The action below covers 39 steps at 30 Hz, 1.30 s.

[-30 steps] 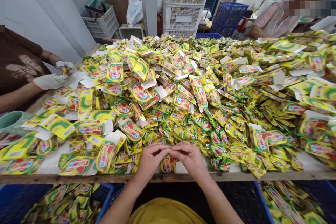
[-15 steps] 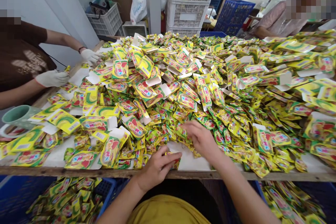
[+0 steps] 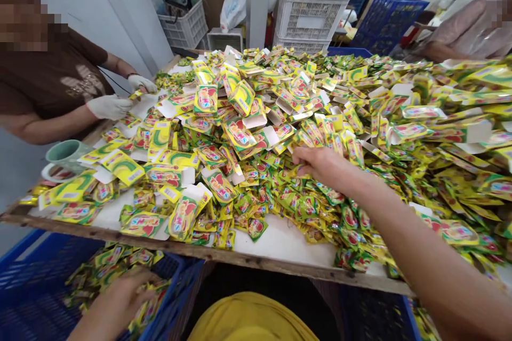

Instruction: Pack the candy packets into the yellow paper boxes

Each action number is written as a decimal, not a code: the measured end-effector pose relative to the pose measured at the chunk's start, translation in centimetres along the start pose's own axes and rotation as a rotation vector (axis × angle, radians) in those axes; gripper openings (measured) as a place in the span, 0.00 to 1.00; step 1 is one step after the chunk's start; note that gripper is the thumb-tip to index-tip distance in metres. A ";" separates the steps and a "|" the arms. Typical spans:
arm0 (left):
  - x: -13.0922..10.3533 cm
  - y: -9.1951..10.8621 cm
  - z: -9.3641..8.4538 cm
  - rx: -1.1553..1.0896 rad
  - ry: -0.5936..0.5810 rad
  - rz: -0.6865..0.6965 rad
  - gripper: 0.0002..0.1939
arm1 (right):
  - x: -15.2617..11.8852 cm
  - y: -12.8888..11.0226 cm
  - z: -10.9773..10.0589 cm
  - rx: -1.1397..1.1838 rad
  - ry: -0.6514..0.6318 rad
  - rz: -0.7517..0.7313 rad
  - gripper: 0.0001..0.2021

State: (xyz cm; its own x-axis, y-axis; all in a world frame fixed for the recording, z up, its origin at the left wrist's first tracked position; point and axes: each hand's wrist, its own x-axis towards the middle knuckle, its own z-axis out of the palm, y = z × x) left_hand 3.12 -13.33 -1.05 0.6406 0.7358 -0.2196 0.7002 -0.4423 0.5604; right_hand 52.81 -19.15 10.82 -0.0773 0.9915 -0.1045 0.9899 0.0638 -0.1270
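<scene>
My left hand is low on the left, over a blue crate of small yellow and green packets. Its fingers are bent and blurred beside the packets, and I cannot see whether they hold one. Across the table my right hand reaches into the front of a heap of small packets. There the fingers curl together against the heap; what lies between them is hidden. Above and around that hand lie yellow printed cardboard boxes, several with open white flaps.
A wooden rim edges the table. At the left stands a green mug. A co-worker's gloved hands handle a small item at the left side. Another person sits at the far right. White crates are stacked behind.
My left hand has left the table edge, where it held a small packet, and moved down to the crate at left. My right hand has moved farther into the heap. The view has shifted.
</scene>
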 end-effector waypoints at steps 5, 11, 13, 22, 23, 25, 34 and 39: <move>3.9 4.5 0.6 0.123 0.655 -0.134 0.26 | 0.7 -1.2 4.1 0.015 -0.223 -0.179 0.16; 9.1 9.5 2.1 0.302 0.650 -0.059 0.27 | -0.2 -3.7 7.1 -0.128 -0.056 -0.281 0.13; 8.7 10.2 1.8 0.275 0.716 -0.013 0.25 | -1.7 -4.6 6.3 -0.154 -0.001 -0.267 0.10; 10.4 18.7 8.3 -0.062 0.239 0.316 0.37 | -7.9 -4.4 7.4 0.679 0.539 0.379 0.07; 10.8 19.7 9.5 -0.071 0.201 0.338 0.37 | -8.2 -5.2 7.9 0.853 0.648 0.460 0.09; 11.4 21.3 11.6 -0.091 0.198 0.338 0.36 | -8.5 -7.1 9.2 1.102 0.775 0.573 0.12; 12.2 21.7 13.8 -0.044 0.329 0.317 0.29 | -9.2 -8.6 10.7 0.744 0.557 0.409 0.06; 11.7 21.6 15.0 -0.219 0.240 0.392 0.30 | -8.9 -8.1 9.0 0.717 0.261 0.215 0.05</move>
State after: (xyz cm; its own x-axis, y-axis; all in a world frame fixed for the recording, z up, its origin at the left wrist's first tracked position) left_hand 30.46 -21.89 -3.49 0.7335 0.6445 0.2156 0.3227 -0.6095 0.7242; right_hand 44.42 -29.47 3.86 0.2254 0.9740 0.0242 0.6548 -0.1330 -0.7440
